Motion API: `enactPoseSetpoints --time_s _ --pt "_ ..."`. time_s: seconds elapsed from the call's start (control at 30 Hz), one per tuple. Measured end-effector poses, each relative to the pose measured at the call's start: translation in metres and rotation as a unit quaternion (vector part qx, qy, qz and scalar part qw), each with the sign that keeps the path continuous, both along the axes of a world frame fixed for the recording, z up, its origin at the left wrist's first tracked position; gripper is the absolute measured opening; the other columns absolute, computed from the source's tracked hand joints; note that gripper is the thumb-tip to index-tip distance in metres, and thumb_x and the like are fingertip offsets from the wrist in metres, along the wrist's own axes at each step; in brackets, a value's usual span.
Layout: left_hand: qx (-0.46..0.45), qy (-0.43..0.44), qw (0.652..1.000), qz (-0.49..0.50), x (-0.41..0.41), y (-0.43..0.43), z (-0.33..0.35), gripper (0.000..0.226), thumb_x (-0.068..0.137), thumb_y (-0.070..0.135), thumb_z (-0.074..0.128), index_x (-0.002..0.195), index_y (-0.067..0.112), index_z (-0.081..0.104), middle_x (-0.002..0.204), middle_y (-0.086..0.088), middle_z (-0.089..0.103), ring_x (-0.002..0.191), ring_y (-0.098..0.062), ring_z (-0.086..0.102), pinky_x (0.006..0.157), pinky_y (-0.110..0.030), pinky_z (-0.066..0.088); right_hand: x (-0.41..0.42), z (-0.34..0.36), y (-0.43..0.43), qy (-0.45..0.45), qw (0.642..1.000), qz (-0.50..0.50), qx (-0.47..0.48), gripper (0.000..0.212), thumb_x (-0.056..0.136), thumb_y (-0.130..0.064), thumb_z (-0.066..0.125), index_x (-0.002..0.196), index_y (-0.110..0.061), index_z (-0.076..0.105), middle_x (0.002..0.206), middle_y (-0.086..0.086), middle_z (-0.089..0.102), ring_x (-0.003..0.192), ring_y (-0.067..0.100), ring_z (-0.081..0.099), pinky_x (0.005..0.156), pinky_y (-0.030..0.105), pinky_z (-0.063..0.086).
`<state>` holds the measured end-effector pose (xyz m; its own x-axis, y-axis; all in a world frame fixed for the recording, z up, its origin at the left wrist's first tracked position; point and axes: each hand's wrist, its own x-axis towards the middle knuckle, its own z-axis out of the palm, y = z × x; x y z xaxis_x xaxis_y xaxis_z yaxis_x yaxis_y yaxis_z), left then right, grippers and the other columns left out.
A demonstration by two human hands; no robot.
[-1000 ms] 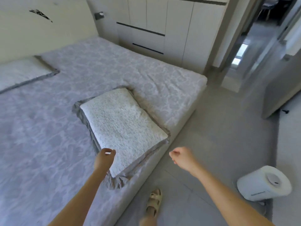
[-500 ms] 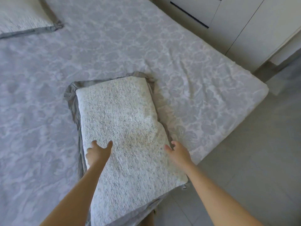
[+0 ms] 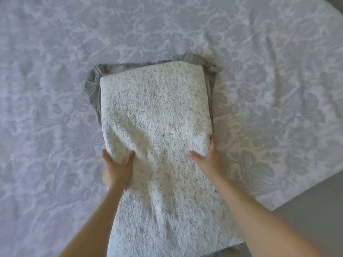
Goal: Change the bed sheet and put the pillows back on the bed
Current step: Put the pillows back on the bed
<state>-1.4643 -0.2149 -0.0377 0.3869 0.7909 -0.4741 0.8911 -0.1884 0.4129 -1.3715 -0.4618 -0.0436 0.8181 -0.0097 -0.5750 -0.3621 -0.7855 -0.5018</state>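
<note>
Head view: a white, speckled pillow (image 3: 154,127) with a grey frilled border (image 3: 92,89) lies lengthwise on the bed, on a pale grey floral bed sheet (image 3: 55,89), its near end reaching over the mattress edge. The left hand (image 3: 116,167) grips the pillow's left side, thumb on top and fingers curled round the edge. The right hand (image 3: 209,158) grips the right side likewise. Grey floor (image 3: 315,210) shows at lower right.

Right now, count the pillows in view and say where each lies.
1. The pillow lies on the patterned sheet near the bed's edge, the left hand and right hand gripping its two sides. Others may lie out of frame.
</note>
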Motion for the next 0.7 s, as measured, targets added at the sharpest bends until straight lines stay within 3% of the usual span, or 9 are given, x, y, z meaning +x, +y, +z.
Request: enactPoseSetpoints --time_s 0.17,0.27,0.33,0.5,0.7 --pt "0.063 -0.041 0.997 0.001 0.025 -0.033 0.048 0.096 0.069 0.067 0.066 0.144 0.021 0.026 0.126 -0.01 0.059 0.104 -0.035 0.061 0.083 -0.045 0.051 -0.001 0.036 -0.011 -0.072 0.997 -0.003 0.031 0.084 0.085 -0.056 0.058 0.15 -0.018 0.022 0.148 0.002 0.041 0.131 0.024 0.044 0.102 0.038 0.042" --pt "0.081 -0.069 0.994 -0.003 0.045 -0.058 0.082 0.093 0.067 0.068 0.067 0.139 0.019 0.035 0.123 -0.008 0.061 0.105 -0.034 0.061 0.084 -0.045 0.051 0.016 0.074 -0.032 -0.123 0.991 0.001 0.05 0.069 0.089 -0.046 0.059 0.146 -0.017 0.034 0.14 -0.005 0.049 0.124 0.02 0.05 0.093 0.027 0.041" --pt "0.077 -0.091 0.993 -0.014 0.065 -0.081 0.104 0.088 0.067 0.068 0.067 0.136 0.02 0.038 0.12 -0.006 0.063 0.102 -0.032 0.062 0.082 -0.043 0.051 0.032 0.095 -0.06 -0.153 0.987 -0.002 0.041 0.061 0.09 -0.05 0.054 0.142 -0.02 0.042 0.136 -0.007 0.054 0.12 0.018 0.054 0.092 0.027 0.045" --pt "0.053 -0.137 0.984 -0.098 0.136 -0.184 0.164 0.089 0.067 0.07 0.066 0.137 0.024 0.038 0.115 -0.003 0.064 0.1 -0.029 0.062 0.078 -0.037 0.053 0.07 0.148 -0.175 -0.191 0.979 -0.068 0.0 0.058 0.092 -0.053 0.048 0.137 -0.018 0.048 0.128 -0.001 0.061 0.114 0.017 0.058 0.094 0.038 0.049" --pt "0.055 -0.213 0.945 -0.243 0.227 -0.374 0.232 0.086 0.07 0.069 0.065 0.137 0.02 0.039 0.105 0.002 0.065 0.087 -0.019 0.062 0.069 -0.032 0.053 0.103 0.217 -0.366 -0.262 0.951 -0.163 -0.024 0.059 0.096 -0.044 0.048 0.144 -0.012 0.038 0.137 0.003 0.053 0.124 0.023 0.052 0.098 0.032 0.04"
